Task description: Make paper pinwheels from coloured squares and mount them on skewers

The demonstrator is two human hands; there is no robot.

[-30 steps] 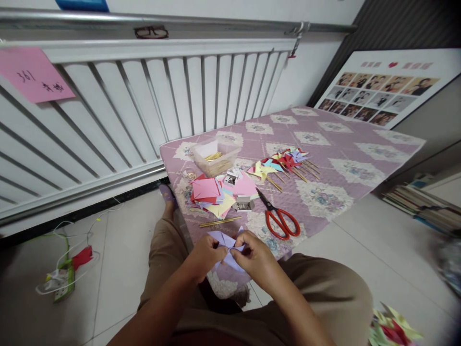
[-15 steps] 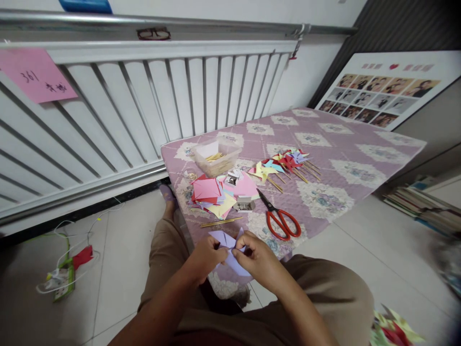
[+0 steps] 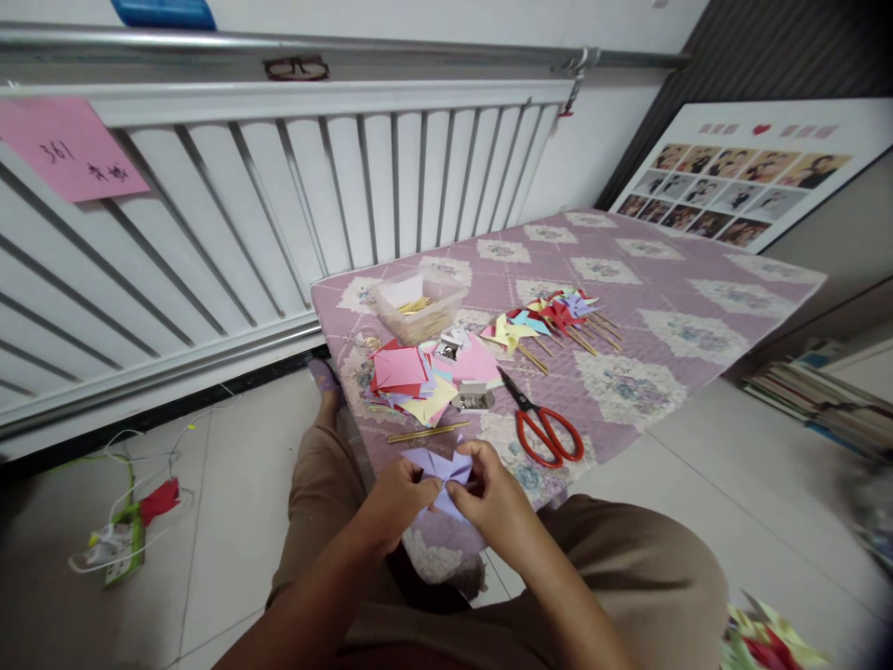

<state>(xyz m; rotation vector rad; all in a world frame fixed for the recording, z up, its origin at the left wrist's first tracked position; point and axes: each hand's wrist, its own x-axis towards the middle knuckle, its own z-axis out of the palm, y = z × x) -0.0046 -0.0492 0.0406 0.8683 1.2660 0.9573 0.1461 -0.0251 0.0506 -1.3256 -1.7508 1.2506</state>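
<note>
A purple paper pinwheel, partly folded, is held between my two hands above the near edge of the cloth-covered table. My left hand pinches its left side near the centre with thumb and fingers. On the other side, my right hand grips the paper, its thumb pressed close to the middle. Just beyond lie thin wooden sticks. Red-handled scissors rest open to the right. A stack of coloured paper squares is farther back, beside a small box of metal pins.
A clear plastic box holds more sticks. Finished pinwheels on sticks lie in a row behind the scissors. A white radiator runs along the table's far side. On the floor are a power strip with cables and more pinwheels.
My right hand has brought the paper on its side in toward the middle, so the purple sheet looks more folded. My left hand keeps its pinch almost in place.
</note>
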